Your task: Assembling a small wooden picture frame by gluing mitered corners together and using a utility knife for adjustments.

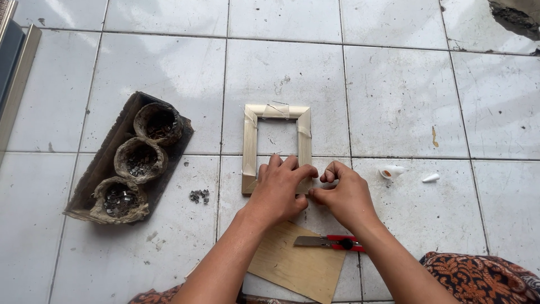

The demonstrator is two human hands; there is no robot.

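On tiled floor (pixel 394 101): left hand (pixel 278 191) flat on wooden frame (pixel 250 141) bottom edge, fingers loosely curled. Right hand (pixel 343 194) pinches its lower right corner. Utility knife (pixel 329 242) and plywood sheet (pixel 295 264) just behind wrists.

A floor of white glazed tiles with dark grout lines (pixel 394 101) carries a small rectangular pale wooden frame (pixel 250 141), a dark board holding 3 rough round cups of metal bits (pixel 107 169), a loose heap of staples (pixel 199 196), a thin plywood sheet (pixel 295 264), a red utility knife (pixel 329 242) and 2 white plastic pieces (pixel 392 171).
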